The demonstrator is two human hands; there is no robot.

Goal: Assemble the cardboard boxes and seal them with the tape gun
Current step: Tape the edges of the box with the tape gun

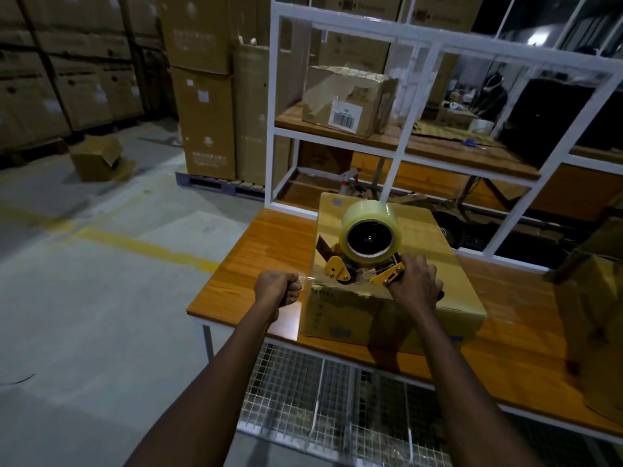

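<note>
A closed cardboard box lies on the wooden table. On its near left top edge sits a yellow tape gun carrying a large clear tape roll. My right hand grips the tape gun's handle on top of the box. My left hand is curled just left of the box's corner and pinches the free end of the clear tape, which stretches from the gun to my fingers.
A white shelf frame stands behind the table with a taped box on it. Another cardboard box sits at the table's right. Stacked cartons stand on a pallet at left. A wire mesh rack lies under the near table edge.
</note>
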